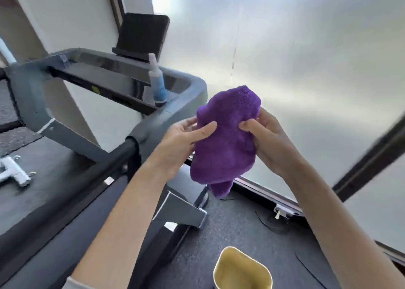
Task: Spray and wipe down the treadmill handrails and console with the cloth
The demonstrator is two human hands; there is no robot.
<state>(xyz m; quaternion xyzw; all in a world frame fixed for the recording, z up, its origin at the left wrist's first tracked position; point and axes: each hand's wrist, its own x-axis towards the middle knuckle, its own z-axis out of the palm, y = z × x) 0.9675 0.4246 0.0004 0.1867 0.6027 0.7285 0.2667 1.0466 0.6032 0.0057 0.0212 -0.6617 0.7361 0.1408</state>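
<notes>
A bunched purple cloth (225, 139) hangs in the air to the right of the treadmill. My left hand (186, 139) pinches its left side between thumb and fingers. My right hand (267, 142) grips its right side with the thumb pressed into the fabric. The grey treadmill console (105, 74) sits up and to the left, with a dark screen (142, 35) standing on it. A blue spray bottle with a white cap (158, 85) stands upright at the console's right end. The black right handrail (122, 151) runs just left of my left forearm.
A frosted window (306, 69) with a dark frame fills the right side. A tan, empty container (243, 271) stands on the dark floor mat below my arms. The treadmill belt (43, 192) lies to the left, with a white bracket (13, 170) on the floor beyond.
</notes>
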